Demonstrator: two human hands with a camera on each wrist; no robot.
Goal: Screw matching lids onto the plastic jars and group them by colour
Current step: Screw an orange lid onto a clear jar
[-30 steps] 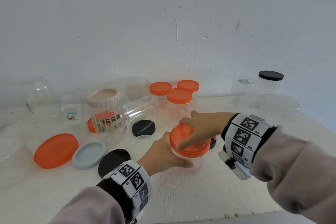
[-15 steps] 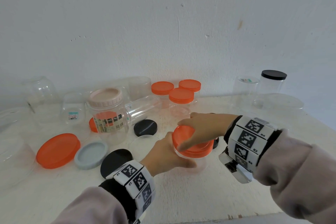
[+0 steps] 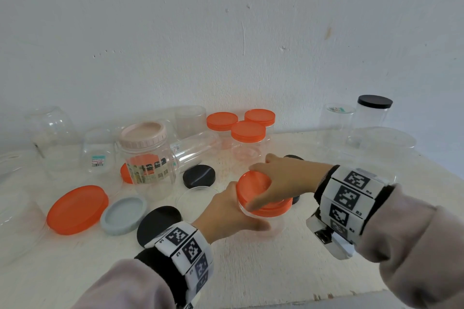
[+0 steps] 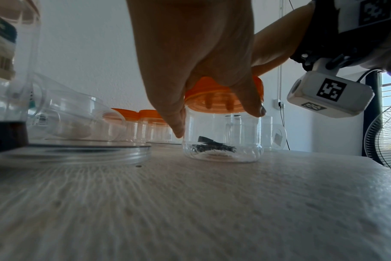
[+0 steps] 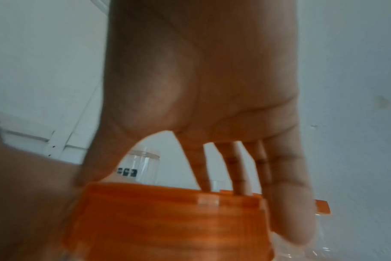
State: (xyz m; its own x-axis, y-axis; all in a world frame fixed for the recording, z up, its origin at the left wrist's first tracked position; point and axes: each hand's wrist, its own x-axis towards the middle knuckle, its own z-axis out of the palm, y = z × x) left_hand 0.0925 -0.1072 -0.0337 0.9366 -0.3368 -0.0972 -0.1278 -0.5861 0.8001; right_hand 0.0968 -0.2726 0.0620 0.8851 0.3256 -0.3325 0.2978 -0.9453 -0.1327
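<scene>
The right hand [image 3: 283,180] is gripping the orange lid [image 3: 261,195] from above, barely turned since a second ago; beneath, the left hand [image 3: 226,211] is clasping the jar [image 4: 221,137].

Small clear jar [image 3: 266,227] upright on table [image 3: 251,271], orange lid [image 3: 258,195] seated on its mouth, gripped from above by right hand [image 3: 286,180]; left hand [image 3: 226,211] wrapped round jar body. Three clear jars with orange lids [image 3: 247,130] grouped at back near wall. Loose on table at left: large orange lid [image 3: 77,208], grey lid [image 3: 124,214], two black lids [image 3: 158,223], clear lid [image 3: 195,198]. Pink-lidded labelled jar [image 3: 148,158] upright. Black-lidded jar [image 3: 374,113] far right at back.
</scene>
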